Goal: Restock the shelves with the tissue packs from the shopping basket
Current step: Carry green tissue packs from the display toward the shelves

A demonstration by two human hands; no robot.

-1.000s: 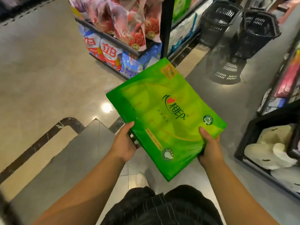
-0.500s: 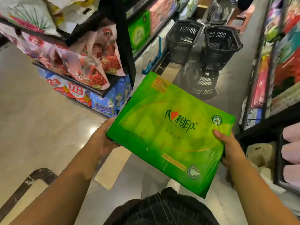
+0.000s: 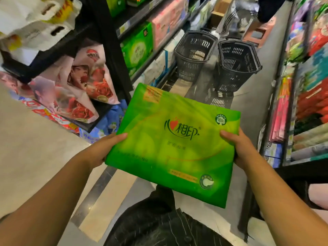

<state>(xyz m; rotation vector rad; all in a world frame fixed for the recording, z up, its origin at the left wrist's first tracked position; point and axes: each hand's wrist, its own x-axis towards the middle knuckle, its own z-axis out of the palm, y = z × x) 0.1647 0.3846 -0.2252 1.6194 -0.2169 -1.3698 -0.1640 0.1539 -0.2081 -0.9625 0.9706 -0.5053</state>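
Note:
A large green tissue pack [image 3: 174,139] with a red heart logo is held flat in front of me, above the floor. My left hand [image 3: 104,148] grips its left edge, thumb on top. My right hand [image 3: 237,148] grips the right edge the same way. Two black shopping baskets stand in the aisle beyond the pack: one on the left [image 3: 194,54], one on the right [image 3: 237,66]. What they hold is not visible. The left shelf unit [image 3: 110,55] holds matching green tissue packs [image 3: 137,48] and pink ones.
Rose-printed packs [image 3: 78,96] and blue packs sit on the shelf end at left. A shelf of colourful goods [image 3: 301,95] lines the right side. A person stands at the far end of the aisle [image 3: 236,13]. The narrow aisle floor runs between the shelves.
My view has lifted and turned toward the aisle and shelves. The pack has levelled out in both hands and come closer to the left shelf; the baskets look nearer.

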